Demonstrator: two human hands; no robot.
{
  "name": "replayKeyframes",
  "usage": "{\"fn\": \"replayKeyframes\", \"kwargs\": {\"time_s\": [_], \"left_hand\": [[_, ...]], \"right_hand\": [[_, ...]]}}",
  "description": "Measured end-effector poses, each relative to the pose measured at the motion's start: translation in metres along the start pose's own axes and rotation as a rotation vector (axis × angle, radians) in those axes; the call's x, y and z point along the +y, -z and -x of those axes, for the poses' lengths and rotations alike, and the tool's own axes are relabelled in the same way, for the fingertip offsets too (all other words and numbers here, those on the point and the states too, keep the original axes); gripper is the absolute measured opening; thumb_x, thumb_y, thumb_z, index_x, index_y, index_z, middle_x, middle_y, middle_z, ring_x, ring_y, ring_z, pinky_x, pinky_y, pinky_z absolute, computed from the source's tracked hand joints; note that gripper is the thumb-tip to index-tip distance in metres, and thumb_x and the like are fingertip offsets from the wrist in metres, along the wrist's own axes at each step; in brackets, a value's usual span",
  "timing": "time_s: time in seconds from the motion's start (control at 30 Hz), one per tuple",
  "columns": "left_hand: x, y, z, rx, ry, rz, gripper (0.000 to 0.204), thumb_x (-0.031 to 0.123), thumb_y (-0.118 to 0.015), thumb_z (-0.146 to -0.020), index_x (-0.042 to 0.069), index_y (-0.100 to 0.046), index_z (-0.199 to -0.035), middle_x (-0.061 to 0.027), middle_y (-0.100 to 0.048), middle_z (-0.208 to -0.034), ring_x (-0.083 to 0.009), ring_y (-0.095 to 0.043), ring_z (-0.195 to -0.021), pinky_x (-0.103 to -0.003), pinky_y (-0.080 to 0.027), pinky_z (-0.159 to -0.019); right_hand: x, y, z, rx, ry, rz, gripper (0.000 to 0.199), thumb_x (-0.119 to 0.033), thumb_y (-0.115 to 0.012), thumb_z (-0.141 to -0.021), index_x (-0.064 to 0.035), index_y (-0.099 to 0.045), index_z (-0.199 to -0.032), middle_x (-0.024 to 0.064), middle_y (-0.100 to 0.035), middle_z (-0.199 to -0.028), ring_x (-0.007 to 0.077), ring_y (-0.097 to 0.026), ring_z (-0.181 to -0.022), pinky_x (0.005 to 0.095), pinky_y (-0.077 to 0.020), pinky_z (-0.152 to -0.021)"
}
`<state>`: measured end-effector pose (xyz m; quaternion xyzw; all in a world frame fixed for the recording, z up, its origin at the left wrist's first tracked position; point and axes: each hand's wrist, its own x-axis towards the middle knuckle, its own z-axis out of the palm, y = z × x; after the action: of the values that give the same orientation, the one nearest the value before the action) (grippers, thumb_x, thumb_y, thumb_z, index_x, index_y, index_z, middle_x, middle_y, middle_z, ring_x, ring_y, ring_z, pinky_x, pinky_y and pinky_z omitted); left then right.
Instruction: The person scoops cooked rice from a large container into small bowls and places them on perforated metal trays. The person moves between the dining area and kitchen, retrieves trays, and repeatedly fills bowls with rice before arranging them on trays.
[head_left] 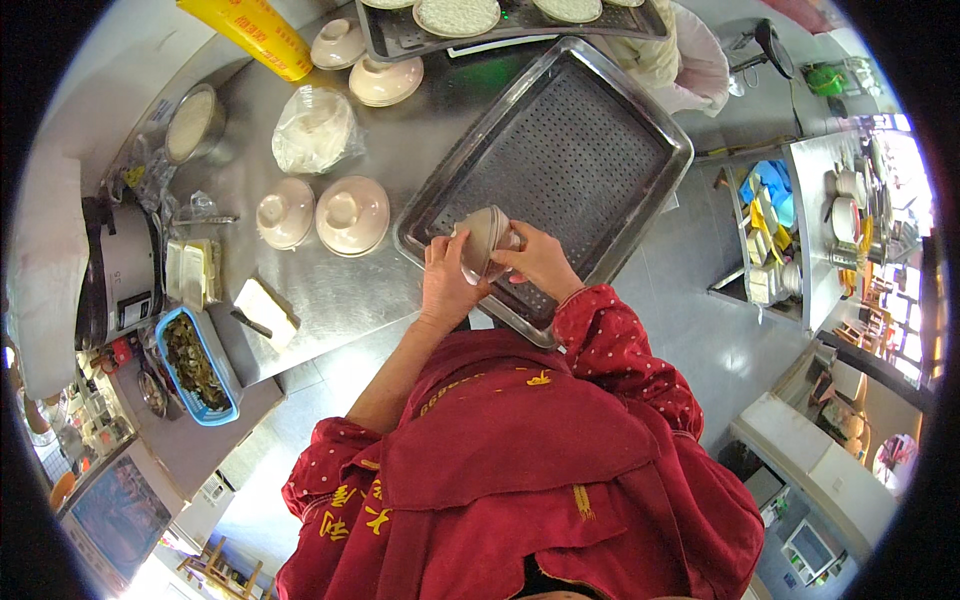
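Both my hands hold a small stack of pale bowls (484, 243), tilted on its side, above the near left part of a perforated metal tray (560, 150). My left hand (450, 283) grips the stack's left side, its fingers closed on the rim. From the right, my right hand (543, 262) pinches the rims with thumb and fingers. How many bowls are nested there I cannot tell. Left of the tray, upside-down bowls (352, 216) and another upturned stack (285, 213) rest on the steel table (380, 290).
Farther back stand more upturned bowls (387, 80), a plastic-wrapped white bundle (315, 130) and a second tray (560, 38) bearing white-filled dishes. At left are a metal bowl (195, 123), a knife (251, 323) on a white cloth and a blue tub (226, 405) of dark leaves.
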<state>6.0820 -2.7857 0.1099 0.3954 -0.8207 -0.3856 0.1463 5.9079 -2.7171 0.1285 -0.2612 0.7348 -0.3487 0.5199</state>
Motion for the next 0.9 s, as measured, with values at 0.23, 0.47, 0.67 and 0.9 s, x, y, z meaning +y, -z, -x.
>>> {"fn": "replayKeyframes", "kwargs": {"time_s": [0.23, 0.47, 0.67, 0.9], "left_hand": [[0.0, -0.004, 0.0, 0.036, -0.002, -0.003, 0.079, 0.009, -0.079, -0.056, 0.003, -0.051, -0.13, -0.0184, -0.052, -0.116, -0.0379, -0.05, -0.111, -0.044, -0.044, -0.098], [0.0, -0.005, 0.001, 0.019, -0.012, -0.043, 0.082, 0.015, -0.084, -0.057, 0.003, -0.05, -0.131, -0.0187, -0.051, -0.117, -0.0383, -0.05, -0.111, -0.045, -0.044, -0.097], [0.0, -0.009, 0.0, 0.028, -0.011, -0.042, 0.083, 0.02, -0.087, -0.058, 0.003, -0.05, -0.131, -0.0194, -0.05, -0.119, -0.039, -0.049, -0.113, -0.046, -0.043, -0.098], [-0.012, -0.009, -0.003, 0.084, -0.036, -0.062, 0.077, 0.018, -0.084, -0.059, 0.002, -0.053, -0.128, -0.0191, -0.051, -0.121, -0.0374, -0.05, -0.113, -0.044, -0.043, -0.098]], "right_hand": [[0.004, 0.009, -0.003, -0.089, 0.026, -0.04, 0.064, -0.02, -0.076, -0.079, 0.0044, -0.051, -0.132, 0.0157, -0.07, -0.1, 0.0164, -0.069, -0.078, 0.0278, -0.0588, -0.06], [0.013, -0.009, -0.005, 0.06, 0.013, 0.072, 0.071, -0.025, -0.075, -0.072, 0.004, -0.05, -0.131, 0.0193, -0.069, -0.1, 0.0206, -0.071, -0.077, 0.0308, -0.0571, -0.061], [0.012, -0.012, -0.006, 0.107, -0.032, 0.164, 0.074, -0.028, -0.073, -0.07, 0.0043, -0.047, -0.132, 0.0222, -0.068, -0.101, 0.0263, -0.071, -0.088, 0.0328, -0.0583, -0.064], [0.024, -0.003, -0.01, 0.052, -0.178, -0.163, 0.073, -0.022, -0.074, -0.073, 0.0038, -0.043, -0.134, 0.0212, -0.062, -0.116, 0.0265, -0.067, -0.1, 0.0385, -0.0622, -0.071]]}}
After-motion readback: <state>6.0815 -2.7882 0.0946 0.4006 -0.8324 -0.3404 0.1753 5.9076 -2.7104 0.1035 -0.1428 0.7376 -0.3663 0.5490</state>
